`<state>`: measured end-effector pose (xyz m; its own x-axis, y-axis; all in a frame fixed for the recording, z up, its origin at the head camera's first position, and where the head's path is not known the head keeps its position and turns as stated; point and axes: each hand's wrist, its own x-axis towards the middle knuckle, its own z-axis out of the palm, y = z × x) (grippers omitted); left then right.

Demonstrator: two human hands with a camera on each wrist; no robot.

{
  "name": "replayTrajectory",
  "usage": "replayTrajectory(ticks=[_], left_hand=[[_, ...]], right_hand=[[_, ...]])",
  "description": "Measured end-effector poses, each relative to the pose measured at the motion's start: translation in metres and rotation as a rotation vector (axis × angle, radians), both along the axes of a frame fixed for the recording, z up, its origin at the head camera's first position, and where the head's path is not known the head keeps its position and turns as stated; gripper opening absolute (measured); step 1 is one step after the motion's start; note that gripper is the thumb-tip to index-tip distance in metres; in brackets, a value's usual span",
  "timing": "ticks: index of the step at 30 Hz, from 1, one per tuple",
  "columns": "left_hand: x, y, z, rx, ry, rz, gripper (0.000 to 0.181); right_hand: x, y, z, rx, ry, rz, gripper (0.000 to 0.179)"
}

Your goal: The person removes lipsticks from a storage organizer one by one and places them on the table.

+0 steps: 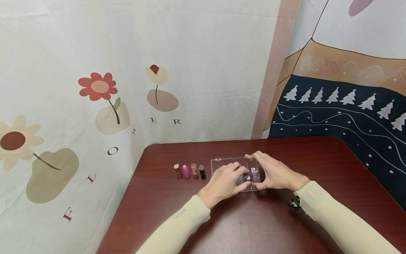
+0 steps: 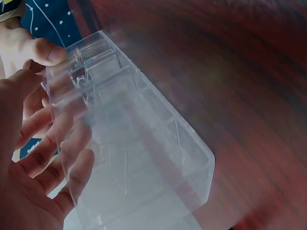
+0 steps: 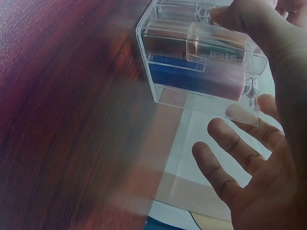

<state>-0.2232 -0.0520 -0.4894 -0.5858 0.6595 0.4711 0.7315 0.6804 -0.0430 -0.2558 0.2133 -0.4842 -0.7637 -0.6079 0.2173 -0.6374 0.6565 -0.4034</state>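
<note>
**Clear box looked easy to crack**

That divided plastic box (image 2: 132,143) seemed light, stiff and kinda slippery, so I'd have gone for the end walls. It sat on the table (image 1: 241,225), under both hands: the right hand (image 1: 274,173) gripped its right end, fingers apart; the left hand (image 1: 223,180) arched over the middle, fingers spread, but couldn't tell if it pinched anything.
</note>
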Motion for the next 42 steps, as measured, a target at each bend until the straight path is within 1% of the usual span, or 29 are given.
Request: replayTrajectory(ticks=[6, 10, 18, 25, 29, 33, 38, 42], left_hand=[[0.000, 0.004, -0.002, -0.011, -0.003, -0.005, 0.031], [0.000, 0.006, -0.001, -0.019, -0.015, -0.006, 0.025], [0.001, 0.011, 0.000, -0.032, -0.031, -0.017, 0.016], [0.000, 0.012, 0.002, -0.029, -0.069, -0.021, 0.014], [0.002, 0.011, 0.003, -0.016, -0.063, -0.023, 0.014], [0.004, 0.009, 0.004, 0.019, -0.047, -0.042, 0.014], [0.004, 0.006, 0.010, 0.059, -0.009, -0.055, 0.018], [0.003, 0.003, 0.016, 0.079, -0.004, -0.065, 0.018]], right_hand=[[0.000, -0.001, 0.000, -0.004, -0.004, 0.004, 0.107], [0.000, 0.000, 0.000, -0.002, 0.005, 0.004, 0.106], [0.003, 0.002, -0.001, -0.002, -0.015, 0.007, 0.106], [0.002, 0.001, -0.002, -0.009, -0.005, 0.014, 0.106], [0.002, 0.001, -0.003, -0.012, -0.003, 0.016, 0.105], [0.002, 0.001, -0.004, -0.008, -0.007, 0.017, 0.105], [0.001, 0.000, -0.004, -0.015, 0.009, 0.011, 0.104], [0.000, 0.001, -0.004, -0.011, 0.011, 0.008, 0.103]])
